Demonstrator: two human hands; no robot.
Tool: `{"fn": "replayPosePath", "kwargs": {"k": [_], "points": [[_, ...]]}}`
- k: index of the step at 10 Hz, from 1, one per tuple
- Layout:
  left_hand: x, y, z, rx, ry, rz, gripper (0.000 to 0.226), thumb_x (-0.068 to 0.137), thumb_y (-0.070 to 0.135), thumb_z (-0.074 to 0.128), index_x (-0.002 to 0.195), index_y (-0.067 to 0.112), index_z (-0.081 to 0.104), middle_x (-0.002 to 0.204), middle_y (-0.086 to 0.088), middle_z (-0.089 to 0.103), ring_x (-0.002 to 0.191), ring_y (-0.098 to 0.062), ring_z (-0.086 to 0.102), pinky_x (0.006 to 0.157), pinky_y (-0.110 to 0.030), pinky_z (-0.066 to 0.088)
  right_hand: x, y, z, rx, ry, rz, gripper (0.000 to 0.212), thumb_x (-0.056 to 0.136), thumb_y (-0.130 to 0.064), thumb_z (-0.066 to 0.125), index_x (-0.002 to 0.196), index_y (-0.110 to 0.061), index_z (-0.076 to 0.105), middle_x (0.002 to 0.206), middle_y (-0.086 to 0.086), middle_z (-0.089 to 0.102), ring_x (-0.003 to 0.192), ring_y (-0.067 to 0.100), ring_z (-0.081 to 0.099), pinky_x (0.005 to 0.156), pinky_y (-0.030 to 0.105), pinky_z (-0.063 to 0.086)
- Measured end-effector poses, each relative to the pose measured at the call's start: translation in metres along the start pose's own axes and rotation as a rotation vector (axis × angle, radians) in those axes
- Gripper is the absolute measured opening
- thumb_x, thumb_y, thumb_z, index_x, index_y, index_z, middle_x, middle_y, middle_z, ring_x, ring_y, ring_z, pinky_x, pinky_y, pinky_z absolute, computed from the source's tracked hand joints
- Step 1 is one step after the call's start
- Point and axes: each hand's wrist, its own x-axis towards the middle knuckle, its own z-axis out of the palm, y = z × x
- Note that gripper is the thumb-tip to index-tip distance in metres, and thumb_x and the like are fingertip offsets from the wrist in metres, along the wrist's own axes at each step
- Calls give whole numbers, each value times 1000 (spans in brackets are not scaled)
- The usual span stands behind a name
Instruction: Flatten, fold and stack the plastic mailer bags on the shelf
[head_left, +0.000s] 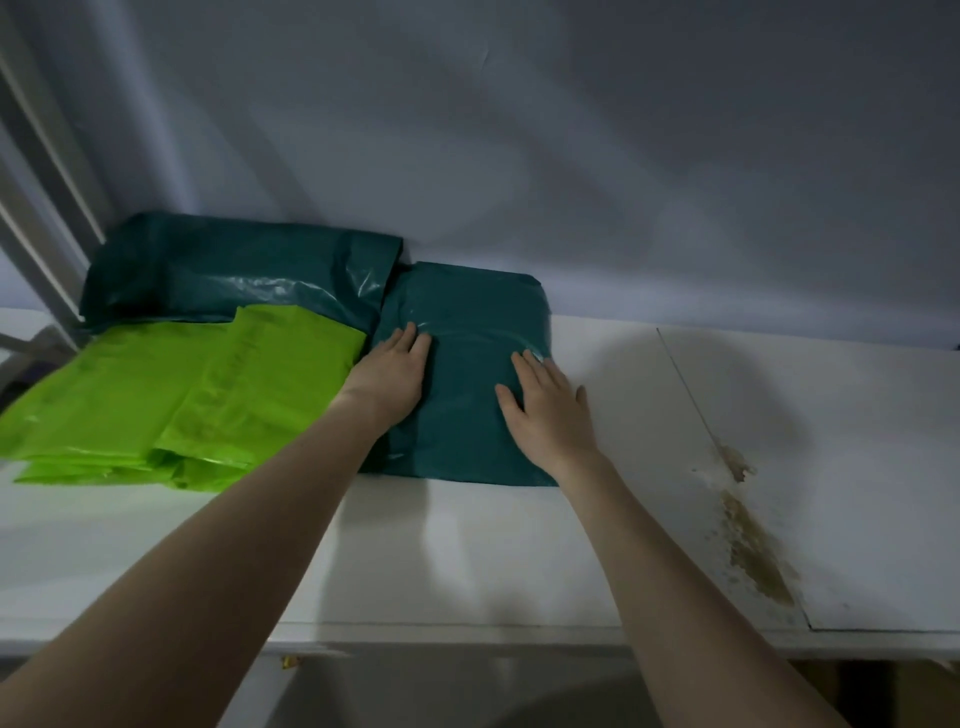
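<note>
- The step in hand looks like flattening: both palms lie on a dark teal mailer bag (462, 374) spread on the white shelf (467, 551), its far edge up against the back wall (519, 156).
- The left hand (389, 376) rests flat along the bag's left edge, fingers straight and together; the right hand (545, 410) presses near the right edge, fingers straight and slightly spread. Neither hand grips anything — both are released, pressing only.
- The bag looks mostly flat already, a neat rectangle with a faint glossy ripple near the fingertips and a slightly lifted far right corner.
- Next move, as I judge it: smooth out the remaining air toward the edges, then pinch one edge and fold it over — the slick plastic may slide on the shelf, so one hand should hold it down.
- Just to the left lies a pile of bright green bags (171, 395), loosely stacked and overhanging one another, and behind it a crumpled dark teal bag (234, 270), shiny and unflattened, touching the wall.
- A brownish stain (753, 551) marks the shelf well to the right.
</note>
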Motion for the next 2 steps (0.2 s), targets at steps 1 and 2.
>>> {"fn": "replayPosePath", "kwargs": {"k": [1,2], "points": [[-3,-2,-10,-21,117,48,49,99,20,33,145,7,23,156,-18,12,144,-29,13,116,-34,13,-3,-6,-10,5,81,-25,56,99,-39,30,150,-21,15,158,-5,10,146,16,7,118,48,10],[-12,1,-26,57,198,138,57,97,32,38,148,14,19,158,-13,5,145,-26,8,118,-37,12,-9,-12,-20,40,158,-66,56,98,-37,35,149,-19,19,158,-2,14,145,18,11,117,45,16]]}}
